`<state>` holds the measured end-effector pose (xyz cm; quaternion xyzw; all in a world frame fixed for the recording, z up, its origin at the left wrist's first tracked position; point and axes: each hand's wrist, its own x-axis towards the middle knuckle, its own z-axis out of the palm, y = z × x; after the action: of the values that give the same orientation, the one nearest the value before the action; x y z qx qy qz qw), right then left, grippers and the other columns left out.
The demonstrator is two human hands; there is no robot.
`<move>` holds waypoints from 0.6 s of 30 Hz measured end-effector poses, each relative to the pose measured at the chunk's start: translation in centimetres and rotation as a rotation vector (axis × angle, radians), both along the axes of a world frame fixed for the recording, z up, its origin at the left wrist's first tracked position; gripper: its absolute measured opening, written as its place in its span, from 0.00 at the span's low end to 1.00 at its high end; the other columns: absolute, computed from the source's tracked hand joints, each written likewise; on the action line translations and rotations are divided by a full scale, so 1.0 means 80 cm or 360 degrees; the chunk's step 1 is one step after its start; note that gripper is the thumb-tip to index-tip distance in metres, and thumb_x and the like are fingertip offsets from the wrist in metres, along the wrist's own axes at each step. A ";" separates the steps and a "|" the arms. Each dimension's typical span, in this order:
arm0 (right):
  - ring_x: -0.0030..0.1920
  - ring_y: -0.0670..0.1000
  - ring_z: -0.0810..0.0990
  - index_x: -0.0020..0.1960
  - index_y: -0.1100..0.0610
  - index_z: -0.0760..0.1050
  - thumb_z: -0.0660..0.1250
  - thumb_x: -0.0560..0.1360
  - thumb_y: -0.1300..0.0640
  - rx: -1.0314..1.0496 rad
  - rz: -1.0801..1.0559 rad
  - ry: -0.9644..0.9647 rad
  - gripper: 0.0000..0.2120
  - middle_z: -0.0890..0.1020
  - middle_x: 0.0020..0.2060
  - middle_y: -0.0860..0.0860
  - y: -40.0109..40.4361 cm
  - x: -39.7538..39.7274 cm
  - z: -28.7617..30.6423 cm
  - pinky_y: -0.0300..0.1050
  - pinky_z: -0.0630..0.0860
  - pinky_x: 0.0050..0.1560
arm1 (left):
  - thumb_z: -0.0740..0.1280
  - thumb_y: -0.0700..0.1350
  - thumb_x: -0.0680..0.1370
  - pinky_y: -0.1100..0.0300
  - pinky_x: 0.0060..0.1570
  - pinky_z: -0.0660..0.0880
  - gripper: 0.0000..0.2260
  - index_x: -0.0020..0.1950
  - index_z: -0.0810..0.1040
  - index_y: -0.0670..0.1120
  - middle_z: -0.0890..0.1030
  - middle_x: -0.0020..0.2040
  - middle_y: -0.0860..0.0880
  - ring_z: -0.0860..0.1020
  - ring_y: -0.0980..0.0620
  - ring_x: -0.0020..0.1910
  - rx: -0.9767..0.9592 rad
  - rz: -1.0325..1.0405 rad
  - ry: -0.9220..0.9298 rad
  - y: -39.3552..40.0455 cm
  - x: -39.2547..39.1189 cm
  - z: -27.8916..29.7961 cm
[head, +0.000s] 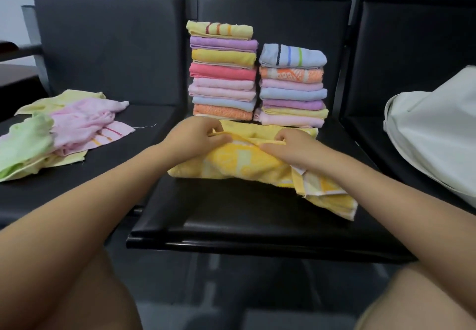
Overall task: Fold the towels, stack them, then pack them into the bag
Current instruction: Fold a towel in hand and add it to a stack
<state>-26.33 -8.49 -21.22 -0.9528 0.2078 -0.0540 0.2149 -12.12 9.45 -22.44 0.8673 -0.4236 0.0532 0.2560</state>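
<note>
unfolded pile (pixel 59 134): over at 9 o'clock on the left seat we've got a loose heap of green, pink and pale yellow towels waiting their turn.
left hand (pixel 195 134): fingers pinched shut on the far edge of the yellow towel (pixel 239 162), dead centre on the middle seat (pixel 231 221).
tall stack (pixel 222 72): at 12 o'clock, right behind our hands, folded towels piled high, striped yellow one on top.
short stack (pixel 292 85): touching the tall one on its right, a bit lower, blue striped towel on top.
right hand (pixel 291 146): also closed on that same folded edge, thumb tucked under as far as we can tell.
doing this fold well: we reckon keep both pinches level, pull the edge taut, and sort out the bunched corner hanging at 4 o'clock before pressing flat, or it'll stack lumpy.
bag (pixel 432 134): pale fabric one slumped at 3 o'clock on the right seat, nothing packed in it that we can see.
surface and room: black padded bench seats with tall backs, slick looking, so towels may slide.
</note>
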 end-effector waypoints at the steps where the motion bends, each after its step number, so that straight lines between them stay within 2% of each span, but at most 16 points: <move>1: 0.50 0.54 0.78 0.54 0.59 0.76 0.63 0.76 0.39 -0.0122 0.0007 0.0019 0.22 0.79 0.48 0.53 -0.009 0.002 -0.001 0.51 0.75 0.52 | 0.65 0.57 0.78 0.55 0.36 0.67 0.13 0.38 0.75 0.49 0.73 0.32 0.54 0.71 0.56 0.34 0.0059 -0.0016 -0.0134 -0.002 0.006 0.002; 3: 0.48 0.51 0.77 0.53 0.54 0.74 0.64 0.75 0.39 -0.0379 0.0032 0.0039 0.19 0.77 0.44 0.48 -0.025 0.004 -0.006 0.48 0.75 0.45 | 0.65 0.56 0.78 0.51 0.37 0.69 0.18 0.37 0.76 0.43 0.74 0.31 0.49 0.72 0.50 0.34 0.0117 -0.0029 -0.0171 -0.008 0.019 0.000; 5: 0.47 0.51 0.76 0.53 0.52 0.72 0.64 0.76 0.44 -0.0577 0.0048 0.0051 0.13 0.76 0.42 0.46 -0.044 0.009 -0.018 0.45 0.69 0.37 | 0.64 0.54 0.79 0.49 0.37 0.70 0.19 0.39 0.77 0.39 0.77 0.34 0.44 0.74 0.45 0.36 0.0132 0.0005 -0.0169 -0.017 0.035 -0.010; 9: 0.51 0.53 0.75 0.61 0.52 0.69 0.61 0.77 0.53 -0.0827 0.0004 0.0224 0.14 0.75 0.53 0.50 -0.075 0.017 -0.038 0.46 0.69 0.41 | 0.63 0.51 0.80 0.51 0.37 0.70 0.16 0.40 0.76 0.40 0.78 0.36 0.45 0.76 0.45 0.38 0.0128 0.0064 -0.0066 -0.032 0.059 -0.032; 12: 0.57 0.54 0.73 0.65 0.53 0.68 0.60 0.77 0.56 -0.0983 -0.0022 0.0070 0.17 0.73 0.59 0.52 -0.091 0.023 -0.046 0.47 0.71 0.45 | 0.62 0.51 0.80 0.54 0.38 0.69 0.12 0.40 0.76 0.46 0.76 0.37 0.51 0.75 0.47 0.41 0.0161 0.0097 -0.0120 -0.039 0.068 -0.045; 15: 0.59 0.54 0.73 0.69 0.53 0.67 0.58 0.79 0.57 -0.0896 0.0037 -0.0144 0.18 0.73 0.61 0.52 -0.096 0.028 -0.055 0.50 0.74 0.48 | 0.62 0.50 0.81 0.55 0.42 0.68 0.10 0.48 0.79 0.46 0.74 0.41 0.52 0.73 0.50 0.43 0.0159 0.0061 -0.0182 -0.040 0.071 -0.050; 18: 0.61 0.52 0.73 0.70 0.52 0.67 0.57 0.80 0.49 -0.0648 0.0187 -0.0126 0.20 0.73 0.62 0.50 -0.093 0.032 -0.067 0.52 0.75 0.53 | 0.62 0.48 0.81 0.53 0.46 0.71 0.10 0.52 0.80 0.45 0.75 0.44 0.52 0.75 0.49 0.48 0.0079 0.0065 -0.0154 -0.037 0.077 -0.053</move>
<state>-23.80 -15.95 -26.60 -0.9841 0.1282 -0.1196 0.0288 -5.95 6.52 -26.67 0.8783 -0.4188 0.0897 0.2124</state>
